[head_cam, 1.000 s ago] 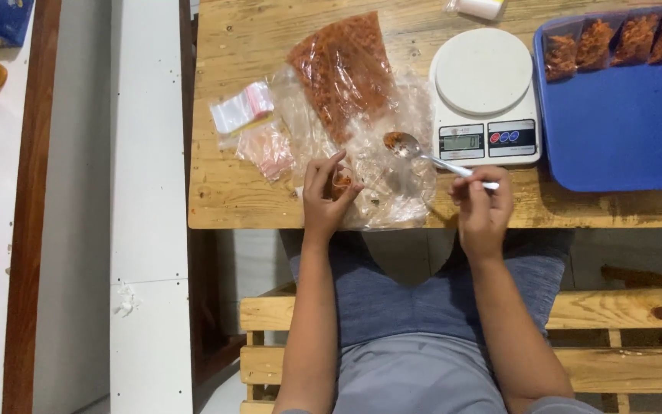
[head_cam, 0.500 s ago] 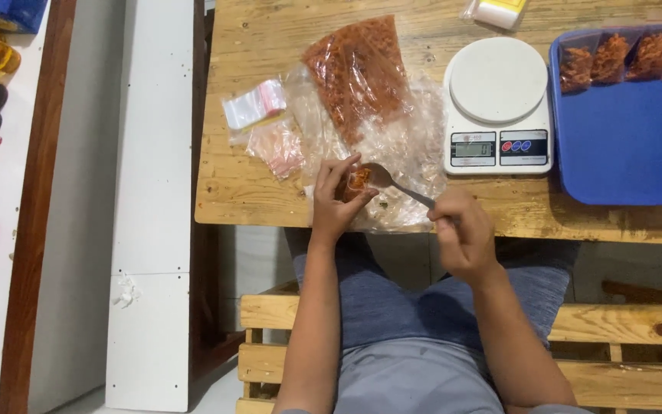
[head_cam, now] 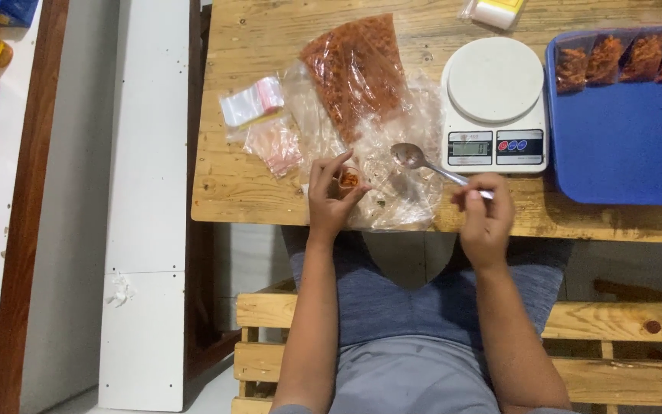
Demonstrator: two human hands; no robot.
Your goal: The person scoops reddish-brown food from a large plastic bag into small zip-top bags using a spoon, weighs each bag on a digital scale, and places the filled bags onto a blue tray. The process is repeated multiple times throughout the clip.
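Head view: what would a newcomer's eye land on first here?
Probably the large clear bag of orange-red shredded food lying on the wooden table, with the white kitchen scale to its right. In front of it, the left hand pinches a small pouch holding a bit of that food, while the right hand holds a metal spoon. At far right, a blue tray carries a row of filled pouches.

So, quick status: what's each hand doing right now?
Left hand pinching small pouch, reddish filling inside. Right hand holding spoon, bowl looks empty, over plastic sheet. Scale beside spoon, nothing on it.
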